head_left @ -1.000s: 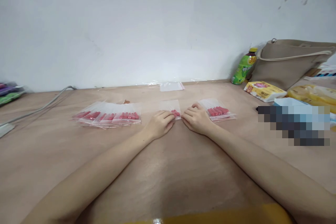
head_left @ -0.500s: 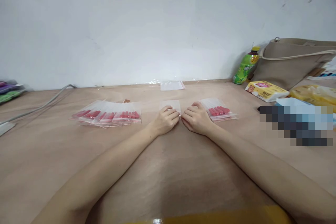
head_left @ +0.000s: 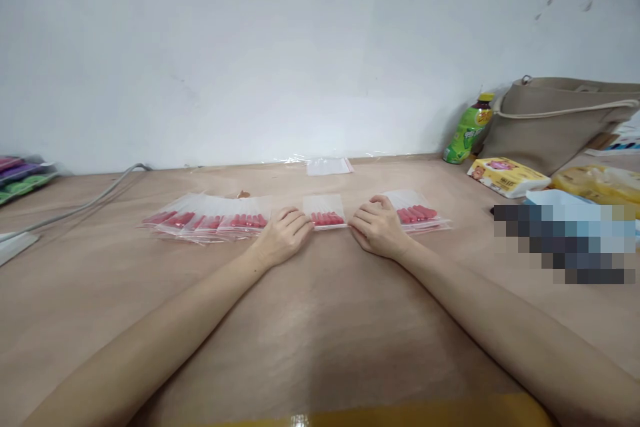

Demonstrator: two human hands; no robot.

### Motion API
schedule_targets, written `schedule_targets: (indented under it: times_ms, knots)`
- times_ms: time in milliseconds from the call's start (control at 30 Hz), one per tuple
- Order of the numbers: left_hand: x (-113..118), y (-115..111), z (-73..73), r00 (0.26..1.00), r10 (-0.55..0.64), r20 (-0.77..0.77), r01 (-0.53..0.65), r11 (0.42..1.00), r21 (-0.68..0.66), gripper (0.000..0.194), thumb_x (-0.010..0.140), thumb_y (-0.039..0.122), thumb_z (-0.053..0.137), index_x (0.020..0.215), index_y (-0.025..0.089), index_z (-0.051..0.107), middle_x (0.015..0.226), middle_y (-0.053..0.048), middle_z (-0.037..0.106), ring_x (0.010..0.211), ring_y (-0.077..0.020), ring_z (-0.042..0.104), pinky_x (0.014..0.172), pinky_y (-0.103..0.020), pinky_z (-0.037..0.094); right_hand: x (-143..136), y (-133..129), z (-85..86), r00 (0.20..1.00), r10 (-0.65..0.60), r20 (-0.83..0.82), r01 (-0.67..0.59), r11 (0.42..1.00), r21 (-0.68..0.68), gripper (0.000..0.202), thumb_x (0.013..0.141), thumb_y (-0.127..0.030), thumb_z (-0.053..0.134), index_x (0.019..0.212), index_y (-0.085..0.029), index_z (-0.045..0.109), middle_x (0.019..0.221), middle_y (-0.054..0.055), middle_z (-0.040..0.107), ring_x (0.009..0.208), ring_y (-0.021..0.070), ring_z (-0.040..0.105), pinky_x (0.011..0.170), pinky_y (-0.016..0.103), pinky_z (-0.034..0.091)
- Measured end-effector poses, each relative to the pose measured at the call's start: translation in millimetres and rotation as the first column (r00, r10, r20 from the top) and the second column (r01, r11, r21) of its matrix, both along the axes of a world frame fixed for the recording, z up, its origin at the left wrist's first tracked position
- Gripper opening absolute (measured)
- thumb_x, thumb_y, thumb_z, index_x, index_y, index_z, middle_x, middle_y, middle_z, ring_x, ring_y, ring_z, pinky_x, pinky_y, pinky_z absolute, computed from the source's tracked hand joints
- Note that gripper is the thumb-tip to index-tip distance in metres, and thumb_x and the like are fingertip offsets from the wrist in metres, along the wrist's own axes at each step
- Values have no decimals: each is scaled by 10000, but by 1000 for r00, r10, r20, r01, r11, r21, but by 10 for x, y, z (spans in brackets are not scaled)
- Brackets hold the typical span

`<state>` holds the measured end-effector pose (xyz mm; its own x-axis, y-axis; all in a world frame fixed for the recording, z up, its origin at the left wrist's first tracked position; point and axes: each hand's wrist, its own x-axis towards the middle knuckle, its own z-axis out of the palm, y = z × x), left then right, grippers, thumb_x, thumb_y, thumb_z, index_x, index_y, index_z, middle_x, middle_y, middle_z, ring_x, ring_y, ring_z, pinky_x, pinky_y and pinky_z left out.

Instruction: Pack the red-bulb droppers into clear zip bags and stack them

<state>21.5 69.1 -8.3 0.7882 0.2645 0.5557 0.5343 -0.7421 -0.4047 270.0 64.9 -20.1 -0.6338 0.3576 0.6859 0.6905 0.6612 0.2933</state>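
A small clear zip bag (head_left: 324,207) holding several red pieces lies between my hands, its zip edge toward me. My left hand (head_left: 286,233) is closed at the bag's left zip corner, fingers pinched together. At the right zip corner my right hand (head_left: 377,227) pinches the edge, its index finger bent upward. Left of my left hand, a fanned row of similar filled bags (head_left: 205,217) overlaps on the table. Another small pile of filled bags (head_left: 417,210) lies just beyond my right hand. What the red pieces are, I cannot make out.
Flat bags (head_left: 329,166) lie by the wall. At right stand a green bottle (head_left: 467,132), a beige handbag (head_left: 545,123) and a yellow tissue pack (head_left: 507,175), near a blurred-out dark object (head_left: 565,247). A grey cable (head_left: 95,199) and colourful packs (head_left: 25,177) are at left.
My left hand has slid left along the bag's zip edge, away from my right hand, uncovering the red pieces. My right hand stays at the right corner. The view has shifted slightly.
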Motion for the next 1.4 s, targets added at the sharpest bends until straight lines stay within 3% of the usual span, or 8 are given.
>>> schedule_targets:
  times_ms: [433,533,633,733,900,1067,1233,1400]
  knots:
    - [-29,12,-59,995,87,53,-84,995,-58,337,928,147,337,677,153,561,651,-54,567,651,-169,533,678,-326,445,10,1,7,1000,3,-2,-3,997,-78,143,816,-190,486,816,-190,629,797,45,637,766,162,525,751,337,313]
    - [-1,6,-88,998,59,27,-57,994,-95,313,938,153,324,785,157,596,695,-52,599,692,-169,556,712,-314,449,-66,-49,4,999,-30,-30,25,988,-155,209,788,-199,518,976,-203,608,987,58,632,790,160,552,639,277,338]
    - [37,-32,-57,999,46,6,-45,990,-134,236,945,251,375,981,160,589,804,-51,634,776,-171,579,760,-299,445,-150,-81,-22,993,-113,-17,107,971,-216,195,810,-162,470,946,-212,602,1012,36,639,731,142,576,528,247,315]
    - [-37,-80,95,994,112,-6,-111,975,-193,448,880,440,482,1211,138,476,1094,-119,588,1002,-235,536,863,-351,406,-114,-50,-15,980,-199,-10,193,960,-203,197,809,-106,428,892,-183,590,1005,55,655,726,160,597,530,250,353]
    - [-568,-75,387,907,315,-281,-405,835,-372,575,777,521,565,1240,193,471,1223,-129,520,1169,-289,433,1005,-469,239,411,59,103,974,-187,-127,173,978,-112,222,803,-84,397,910,-179,567,1101,95,628,951,193,598,768,290,457]
    - [-958,-96,314,839,394,-374,-522,775,-355,444,875,427,434,1233,170,483,1230,-146,524,1166,-280,453,1018,-541,171,1135,-50,74,956,-240,-168,223,968,-115,170,817,-140,411,858,-189,568,1048,92,648,921,191,615,773,298,471]
    - [-756,-141,144,886,355,-298,-442,840,-315,374,936,297,322,1226,141,499,1213,-141,547,1166,-269,462,1040,-541,149,1288,-373,71,928,-372,-33,364,921,-137,209,735,-222,500,919,-179,588,1067,105,629,909,245,598,746,378,416]
    - [-210,-158,37,976,199,-87,-214,818,-533,397,928,337,377,1291,189,440,1290,-109,483,1204,-246,430,1038,-460,267,781,-469,190,965,-241,-101,231,968,-95,216,755,-319,540,910,-187,611,974,91,629,886,224,560,797,379,351]
